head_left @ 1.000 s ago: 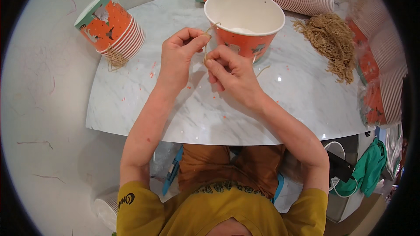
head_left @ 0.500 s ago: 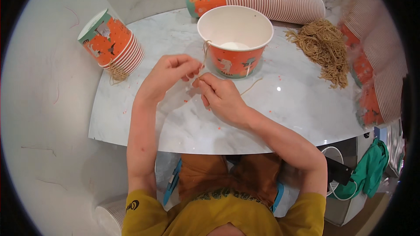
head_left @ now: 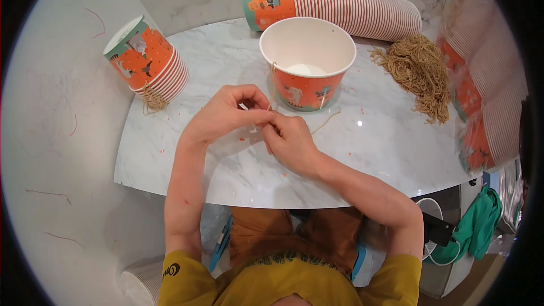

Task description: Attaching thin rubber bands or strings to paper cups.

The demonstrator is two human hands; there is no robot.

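An orange paper bucket [head_left: 307, 88] with a white inside stands upright on the table, just beyond my hands. A tan string [head_left: 274, 82] hangs from its near left rim down to my fingers, and a loose end lies to the right of my right hand. My left hand [head_left: 229, 112] pinches the string with thumb and forefinger. Touching it from the right, my right hand [head_left: 290, 140] is closed with its fingertips on the same string. The exact crossing of the string between the fingertips is hidden.
A long nested stack of paper buckets [head_left: 351, 10] lies along the back. At left stands an upside-down stack [head_left: 148, 62] with string loops. A heap of tan strings [head_left: 416, 73] lies at right, beside plastic-wrapped buckets [head_left: 490, 96]. Small orange paper dots are scattered about.
My left hand has come down and right, so its fingertips now meet those of my right hand at the string. The whole view has shifted slightly.
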